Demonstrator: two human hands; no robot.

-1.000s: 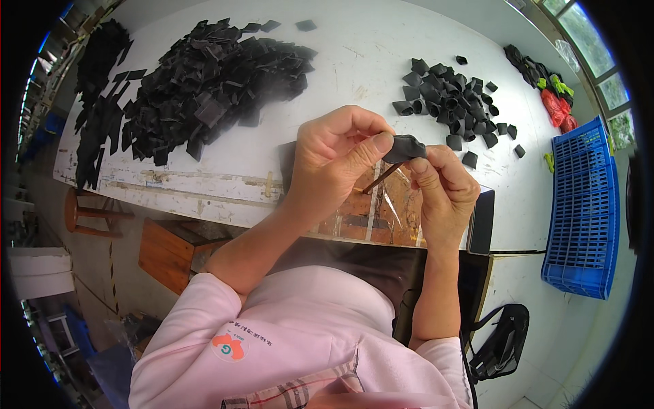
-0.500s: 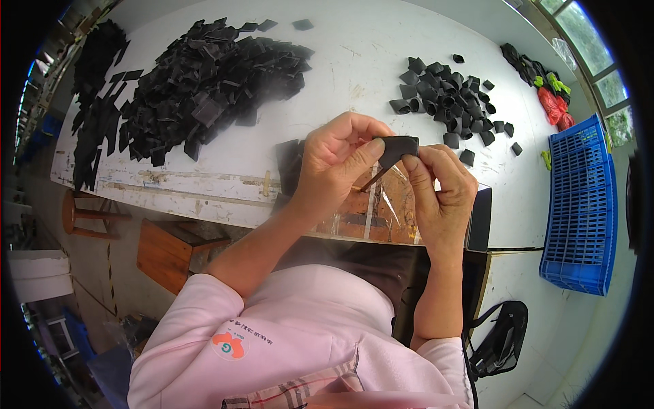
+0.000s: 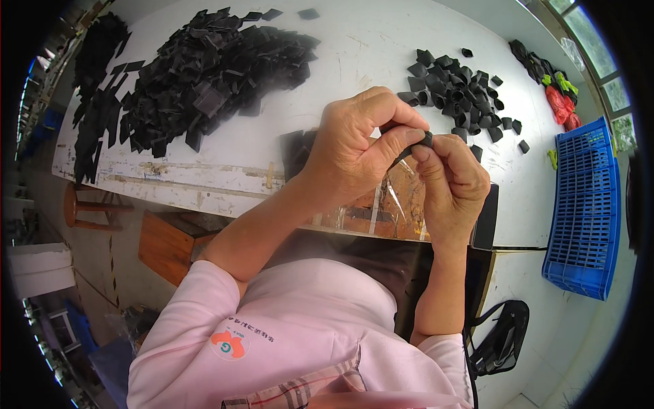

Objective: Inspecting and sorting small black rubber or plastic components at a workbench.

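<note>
A small black fabric piece (image 3: 427, 140), bent into a curve, is pinched between both hands above the table's front part. My left hand (image 3: 364, 146) grips its left side between thumb and fingers and hides most of it. At its right end my right hand (image 3: 455, 180) is closed, with thumb and forefinger on the edge. Beyond my hands to the right lies a pile of black pieces curled into short tubes (image 3: 453, 88). A much larger heap of flat black pieces (image 3: 218, 75) spreads over the left of the table, and several flat ones (image 3: 293, 153) lie beside my left wrist.
Under my hands is a brown board (image 3: 402, 204) with clear tape on it. Long black strips (image 3: 99, 88) lie at the table's left end. A blue plastic crate (image 3: 582, 211) stands at the right, near red and black bags (image 3: 560, 105). A wooden stool (image 3: 167, 245) is at front left.
Both hands have shifted a little to the right. The black piece, which showed its flat face before, is now curled and mostly covered by my left fingers.
</note>
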